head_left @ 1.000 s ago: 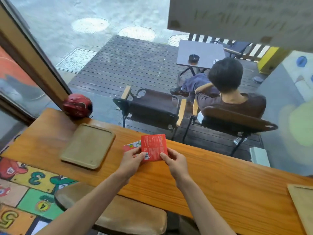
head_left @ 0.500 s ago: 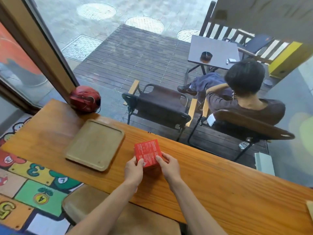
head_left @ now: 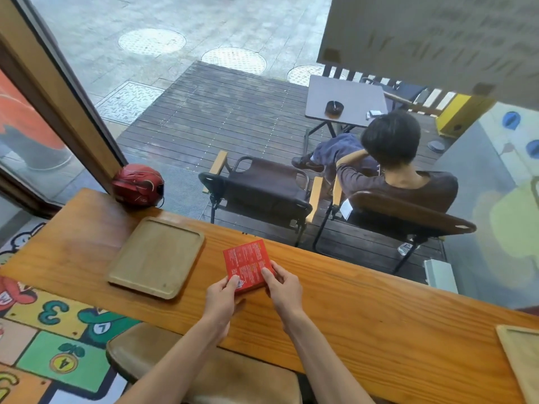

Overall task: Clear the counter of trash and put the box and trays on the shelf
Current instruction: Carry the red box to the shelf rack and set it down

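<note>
Both hands around red box

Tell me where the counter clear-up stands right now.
Done: nothing looks shelved yet. In hand: the red box, gripped at its near edge by the left hand and right hand over the counter. Left: the wooden tray beside it, the second tray at the right edge. No shelf in view.

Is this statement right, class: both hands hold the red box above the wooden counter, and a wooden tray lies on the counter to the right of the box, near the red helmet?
Not quite. In the head view the wooden tray near the red helmet lies to the left of the red box, not the right. The rest stands: the left hand and right hand hold it above the counter.
</note>
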